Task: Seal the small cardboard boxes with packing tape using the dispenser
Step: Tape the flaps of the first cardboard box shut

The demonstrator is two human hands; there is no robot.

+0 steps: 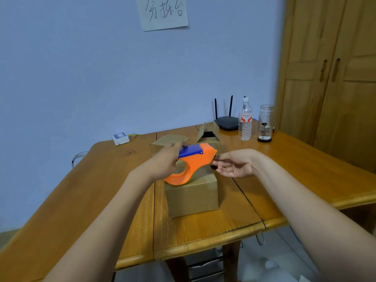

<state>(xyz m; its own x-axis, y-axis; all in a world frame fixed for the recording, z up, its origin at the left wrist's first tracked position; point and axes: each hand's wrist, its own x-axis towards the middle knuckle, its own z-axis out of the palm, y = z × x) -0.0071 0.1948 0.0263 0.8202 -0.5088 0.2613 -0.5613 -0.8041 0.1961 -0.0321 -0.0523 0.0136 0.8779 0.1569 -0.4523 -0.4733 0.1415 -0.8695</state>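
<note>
An orange tape dispenser [195, 161] with a blue top hangs just above a closed small cardboard box [192, 193] in the middle of the wooden table [284, 169]. My left hand [162, 162] grips the dispenser from its left side. My right hand [234, 164] is at the dispenser's front end, palm turned up, fingertips at the tape outlet; whether they pinch tape I cannot tell. Behind stand an open cardboard box [208, 136] with raised flaps and another box [168, 141] with flaps spread, partly hidden by my left hand.
At the table's back right stand a black router [226, 122], a plastic water bottle [245, 121] and a glass jar [265, 123]. A small white device [120, 138] lies at the back left. A wooden wardrobe [333, 78] rises on the right.
</note>
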